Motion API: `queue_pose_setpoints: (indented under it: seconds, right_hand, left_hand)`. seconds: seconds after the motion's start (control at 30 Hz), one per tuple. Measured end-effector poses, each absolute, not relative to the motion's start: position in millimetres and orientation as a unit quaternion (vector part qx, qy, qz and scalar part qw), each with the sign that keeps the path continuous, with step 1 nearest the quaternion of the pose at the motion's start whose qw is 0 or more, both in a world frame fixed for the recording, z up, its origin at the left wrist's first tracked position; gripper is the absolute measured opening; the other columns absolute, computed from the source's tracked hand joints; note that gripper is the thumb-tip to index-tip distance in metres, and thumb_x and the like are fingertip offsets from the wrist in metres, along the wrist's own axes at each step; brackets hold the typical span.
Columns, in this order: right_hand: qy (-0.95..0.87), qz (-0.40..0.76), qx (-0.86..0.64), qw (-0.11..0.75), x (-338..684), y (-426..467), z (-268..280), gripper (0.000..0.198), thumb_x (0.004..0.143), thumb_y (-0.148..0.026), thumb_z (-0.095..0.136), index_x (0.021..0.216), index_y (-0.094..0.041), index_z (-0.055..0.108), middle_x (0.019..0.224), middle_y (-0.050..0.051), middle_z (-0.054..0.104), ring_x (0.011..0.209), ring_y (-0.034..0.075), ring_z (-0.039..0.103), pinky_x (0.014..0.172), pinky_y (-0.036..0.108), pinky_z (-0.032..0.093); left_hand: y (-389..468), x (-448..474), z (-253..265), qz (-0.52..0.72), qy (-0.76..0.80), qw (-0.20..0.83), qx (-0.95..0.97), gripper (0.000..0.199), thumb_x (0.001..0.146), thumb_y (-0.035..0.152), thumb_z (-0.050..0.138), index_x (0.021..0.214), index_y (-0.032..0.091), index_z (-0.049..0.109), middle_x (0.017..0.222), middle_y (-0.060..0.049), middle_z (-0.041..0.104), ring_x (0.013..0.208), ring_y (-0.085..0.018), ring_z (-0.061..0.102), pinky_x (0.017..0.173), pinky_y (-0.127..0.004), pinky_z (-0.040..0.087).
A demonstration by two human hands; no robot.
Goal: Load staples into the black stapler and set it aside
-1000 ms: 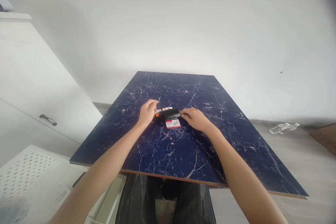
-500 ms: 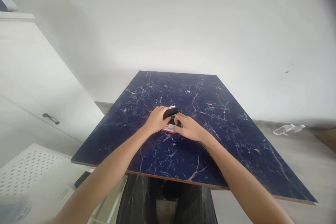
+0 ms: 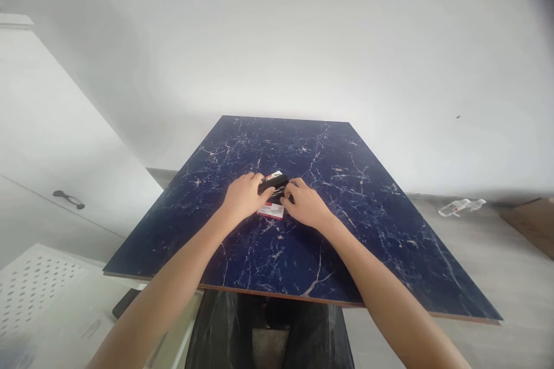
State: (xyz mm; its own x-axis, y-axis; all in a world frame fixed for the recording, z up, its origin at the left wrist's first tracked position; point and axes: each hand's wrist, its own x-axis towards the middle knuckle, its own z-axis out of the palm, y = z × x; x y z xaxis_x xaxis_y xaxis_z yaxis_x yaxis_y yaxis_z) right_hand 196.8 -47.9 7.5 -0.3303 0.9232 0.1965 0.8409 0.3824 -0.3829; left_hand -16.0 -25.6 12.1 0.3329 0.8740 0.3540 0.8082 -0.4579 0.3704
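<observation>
A black stapler [image 3: 274, 183] with a shiny metal strip lies between my hands, over a small red-and-white printed card or flat packet [image 3: 271, 211]. My left hand [image 3: 245, 195] holds the stapler's left end, its thumb along the near side. At the right end, the curled fingers of my right hand [image 3: 305, 203] pinch the stapler near the metal part. What exactly those fingertips grasp is partly hidden. All of this sits at the middle of a dark blue marble-patterned tabletop [image 3: 277, 259].
A white cabinet [image 3: 64, 127] with a dark handle stands at the left, above a white perforated panel [image 3: 38, 282]. Clear plastic bottles [image 3: 461, 206] lie on the floor at right, near a brown cardboard box [image 3: 530, 222]. A white wall rises behind the table.
My right hand has shifted slightly along the stapler, its fingers now closer on the right end. More of the red-and-white card shows below. The whole view has moved a little.
</observation>
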Motion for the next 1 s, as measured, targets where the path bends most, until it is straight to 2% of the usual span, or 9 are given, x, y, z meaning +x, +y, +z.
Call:
queue_pose_setpoints:
  seconds: [0.1, 0.23, 0.3, 0.37, 0.53, 0.7, 0.8, 0.9, 1.0]
  right_hand:
    - [-0.807, 0.114, -0.547, 0.19, 203, -41, 8, 0.016, 0.095, -0.033, 0.058, 0.084, -0.021, 0.057, 0.094, 0.005, 0.064, 0.077, 0.018, 0.06, 0.067, 0.029, 0.04]
    - [-0.773, 0.106, -0.577, 0.241, 211, -34, 11, 0.013, 0.094, -0.032, 0.057, 0.085, -0.023, 0.057, 0.087, 0.004, 0.068, 0.077, 0.019, 0.062, 0.067, 0.028, 0.039]
    - [-0.736, 0.1, -0.612, 0.273, 216, -31, 12, 0.011, 0.096, -0.031, 0.052, 0.09, -0.023, 0.058, 0.089, 0.005, 0.071, 0.079, 0.021, 0.064, 0.068, 0.029, 0.04]
    - [-0.708, 0.109, -0.631, 0.296, 221, -28, 13, 0.016, 0.098, -0.034, 0.048, 0.093, -0.023, 0.059, 0.092, 0.006, 0.072, 0.082, 0.022, 0.066, 0.071, 0.03, 0.042]
    - [-0.702, 0.168, -0.61, 0.327, 220, -29, 12, 0.028, 0.099, -0.046, 0.048, 0.112, -0.024, 0.06, 0.115, 0.008, 0.071, 0.091, 0.023, 0.068, 0.081, 0.034, 0.048]
    - [-0.737, 0.178, -0.577, 0.304, 205, -38, 11, 0.048, 0.095, -0.044, 0.055, 0.138, -0.024, 0.049, 0.139, 0.012, 0.061, 0.112, 0.028, 0.065, 0.095, 0.04, 0.049]
    - [-0.739, 0.175, -0.579, 0.297, 202, -40, 10, 0.055, 0.094, -0.042, 0.055, 0.145, -0.023, 0.044, 0.144, 0.013, 0.057, 0.125, 0.031, 0.059, 0.103, 0.044, 0.046]
    - [-0.746, 0.187, -0.565, 0.298, 206, -38, 8, 0.058, 0.094, -0.042, 0.055, 0.147, -0.023, 0.043, 0.146, 0.013, 0.054, 0.127, 0.032, 0.057, 0.104, 0.045, 0.045]
    - [-0.743, 0.198, -0.561, 0.308, 209, -34, 6, 0.056, 0.096, -0.045, 0.053, 0.147, -0.024, 0.045, 0.144, 0.012, 0.056, 0.123, 0.03, 0.06, 0.102, 0.044, 0.047]
  left_hand:
    - [-28, -19, 16, 0.24, 0.532, 0.083, 0.808, 0.031, 0.09, 0.052, 0.064, 0.09, 0.021, 0.066, 0.075, -0.008, 0.062, 0.062, -0.023, 0.059, 0.055, -0.029, 0.036]
    - [-37, -11, 16, 0.252, 0.455, 0.197, 0.831, 0.027, 0.094, 0.045, 0.062, 0.108, 0.023, 0.068, 0.09, -0.009, 0.07, 0.07, -0.023, 0.065, 0.057, -0.03, 0.04]
    - [-41, -7, 17, 0.239, 0.406, 0.277, 0.838, 0.032, 0.097, 0.044, 0.057, 0.121, 0.024, 0.065, 0.098, -0.008, 0.072, 0.075, -0.023, 0.067, 0.06, -0.03, 0.045]
    - [-40, -7, 19, 0.238, 0.377, 0.294, 0.845, 0.036, 0.1, 0.042, 0.053, 0.13, 0.026, 0.062, 0.109, -0.008, 0.072, 0.084, -0.023, 0.068, 0.069, -0.032, 0.05]
    - [-19, -32, 13, 0.264, 0.482, 0.064, 0.833, 0.029, 0.096, 0.026, 0.055, 0.121, 0.021, 0.067, 0.117, -0.014, 0.067, 0.11, -0.032, 0.06, 0.095, -0.045, 0.045]
    - [-13, -46, 1, 0.177, 0.491, 0.055, 0.851, 0.029, 0.096, 0.034, 0.058, 0.117, 0.018, 0.067, 0.105, -0.014, 0.064, 0.102, -0.032, 0.061, 0.087, -0.041, 0.047]
    - [-28, -30, 1, 0.189, 0.451, 0.125, 0.864, 0.04, 0.096, 0.043, 0.058, 0.13, 0.022, 0.061, 0.118, -0.013, 0.06, 0.098, -0.029, 0.063, 0.081, -0.037, 0.049]
    - [-46, -8, 8, 0.199, 0.393, 0.223, 0.87, 0.045, 0.099, 0.048, 0.051, 0.137, 0.025, 0.054, 0.135, -0.014, 0.053, 0.092, -0.024, 0.065, 0.076, -0.035, 0.051]
    - [-56, 1, 17, 0.182, 0.36, 0.275, 0.873, 0.045, 0.1, 0.051, 0.049, 0.138, 0.027, 0.052, 0.138, -0.012, 0.052, 0.096, -0.024, 0.064, 0.075, -0.035, 0.051]
